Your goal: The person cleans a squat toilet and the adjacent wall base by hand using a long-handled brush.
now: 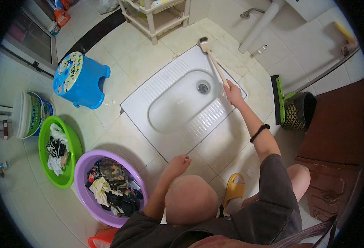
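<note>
My right hand [233, 93] is closed around the handle of a long-handled scrub brush [214, 63]. The brush reaches away from me, its dark-bristled head at the far corner of a white ceramic squat toilet [172, 130]. Inside the toilet's basin, a round metal drain cover [203, 87] lies towards the far right end. My left hand [178, 166] is beside my knee, near the toilet's front edge, its fingers loosely curled. I see nothing in it, though the palm side is partly hidden.
At left stand a purple basin [80, 183] and a green basin [76, 148], both with clothes, plus a blue stool [88, 83] and a bucket [26, 114]. A plastic rack [152, 26] is at the back. On the right are a squeegee [280, 100], a wastebasket [294, 113] and a brown cabinet [334, 130].
</note>
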Available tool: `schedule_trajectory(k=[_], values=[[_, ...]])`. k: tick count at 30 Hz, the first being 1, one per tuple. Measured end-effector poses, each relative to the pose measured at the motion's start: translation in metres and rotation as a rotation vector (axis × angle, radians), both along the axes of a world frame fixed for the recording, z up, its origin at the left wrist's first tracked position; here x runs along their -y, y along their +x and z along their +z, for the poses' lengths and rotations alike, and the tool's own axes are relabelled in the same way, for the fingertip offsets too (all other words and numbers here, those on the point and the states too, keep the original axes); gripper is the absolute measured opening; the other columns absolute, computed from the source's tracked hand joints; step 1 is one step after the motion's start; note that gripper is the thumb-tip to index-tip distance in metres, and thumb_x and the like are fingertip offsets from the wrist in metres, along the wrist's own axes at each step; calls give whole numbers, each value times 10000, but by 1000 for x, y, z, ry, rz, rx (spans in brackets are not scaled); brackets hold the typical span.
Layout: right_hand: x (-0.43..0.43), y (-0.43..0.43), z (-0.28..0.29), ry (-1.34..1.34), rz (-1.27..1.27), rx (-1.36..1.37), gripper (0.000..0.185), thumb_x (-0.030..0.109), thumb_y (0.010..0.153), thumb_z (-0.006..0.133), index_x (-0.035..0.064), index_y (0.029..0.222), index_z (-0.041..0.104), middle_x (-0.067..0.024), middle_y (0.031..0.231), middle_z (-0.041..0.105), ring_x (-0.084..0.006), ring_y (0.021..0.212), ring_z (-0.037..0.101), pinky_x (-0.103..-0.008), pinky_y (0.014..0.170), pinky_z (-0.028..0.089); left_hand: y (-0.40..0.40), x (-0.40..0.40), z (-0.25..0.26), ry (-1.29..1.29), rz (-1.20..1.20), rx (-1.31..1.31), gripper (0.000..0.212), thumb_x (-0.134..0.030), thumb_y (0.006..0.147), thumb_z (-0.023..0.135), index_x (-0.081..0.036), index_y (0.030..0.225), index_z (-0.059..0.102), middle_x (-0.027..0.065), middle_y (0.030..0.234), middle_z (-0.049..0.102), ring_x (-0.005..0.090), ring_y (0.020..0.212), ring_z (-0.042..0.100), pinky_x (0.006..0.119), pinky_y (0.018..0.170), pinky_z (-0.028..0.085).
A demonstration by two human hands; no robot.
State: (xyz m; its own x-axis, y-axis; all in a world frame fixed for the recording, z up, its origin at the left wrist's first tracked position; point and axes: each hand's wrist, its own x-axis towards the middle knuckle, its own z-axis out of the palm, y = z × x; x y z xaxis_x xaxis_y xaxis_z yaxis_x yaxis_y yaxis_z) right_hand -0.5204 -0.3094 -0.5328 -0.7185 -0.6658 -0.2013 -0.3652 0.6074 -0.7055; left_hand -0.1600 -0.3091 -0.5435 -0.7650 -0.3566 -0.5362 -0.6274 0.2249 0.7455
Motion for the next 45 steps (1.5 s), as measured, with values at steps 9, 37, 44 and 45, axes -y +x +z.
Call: schedule_trajectory(k=[9, 37, 44, 45], values=[[-44, 92, -25, -35, 620, -32, 431, 238, 836, 496, 114, 1241, 418, -218, 785, 593, -364, 661, 584, -417, 640, 470, -4, -3, -4, 6, 7, -55, 347, -274, 838, 485, 38, 959, 575, 221, 876, 602, 333, 824, 589, 380, 729, 452], [-9, 41, 21, 144, 220, 122, 413, 250, 858, 470, 60, 1223, 432, -151, 641, 583, -212, 498, 567, -335, 495, 467, -5, -9, -8, -5, -19, -54, 349, -286, 841, 478, 26, 966, 571, 205, 867, 609, 347, 812, 584, 399, 733, 452], [-19, 112, -26, 117, 481, 101, 451, 249, 841, 475, 91, 1255, 394, -247, 741, 586, -363, 661, 595, -400, 594, 468, -9, -15, -10, 21, -26, -67, 338, -277, 826, 477, 36, 887, 591, 231, 851, 595, 366, 822, 565, 422, 750, 434], [-25, 128, -21, 72, 612, 37, 447, 223, 837, 494, 93, 1253, 399, -255, 842, 585, -367, 726, 592, -391, 648, 468, -9, -15, -8, 27, -23, -68, 340, -278, 827, 475, 36, 889, 589, 231, 853, 595, 367, 825, 564, 423, 751, 433]])
